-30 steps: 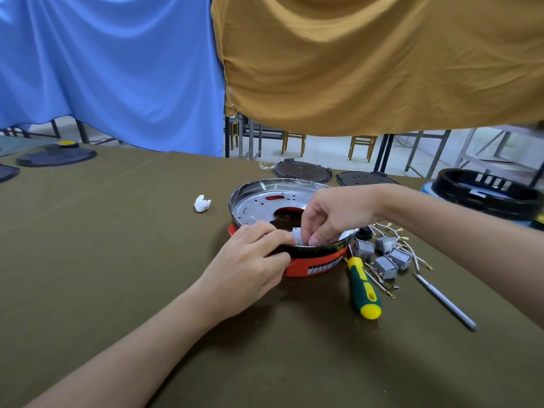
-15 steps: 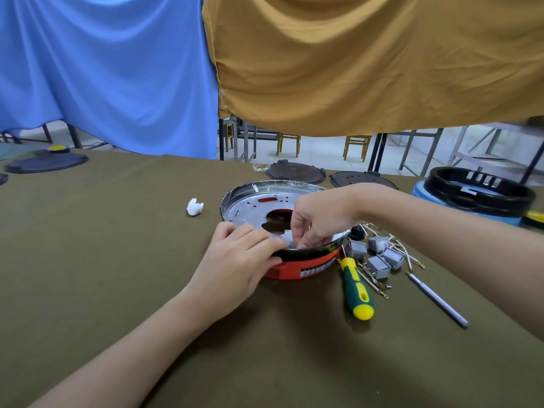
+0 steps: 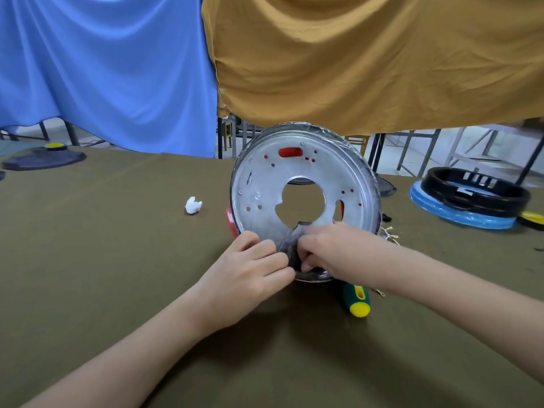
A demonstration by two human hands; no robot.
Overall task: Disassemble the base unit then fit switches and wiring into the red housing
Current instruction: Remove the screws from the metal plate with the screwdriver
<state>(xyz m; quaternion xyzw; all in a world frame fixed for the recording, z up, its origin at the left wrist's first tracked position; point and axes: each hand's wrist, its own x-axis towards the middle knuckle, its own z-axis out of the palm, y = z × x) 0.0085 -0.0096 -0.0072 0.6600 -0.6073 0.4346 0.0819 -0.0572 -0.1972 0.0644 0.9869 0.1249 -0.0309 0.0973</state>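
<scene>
Round silver sheet-metal base plate [image 3: 304,198] with central hole, backed by red plastic housing [image 3: 231,220], tilted near-upright on the olive-cloth worktop [image 3: 117,260] — likely light, stiff, thin-edged; left hand [image 3: 250,272] and right hand [image 3: 329,250] pinch its lower rim — the sensible hold.

No readable text, label, brand or number anywhere. Silver plate [image 3: 306,184] showed only punched holes and red slots, no markings. Black ring [image 3: 474,189] at 3 o'clock bore pale patch, too small to read.
</scene>
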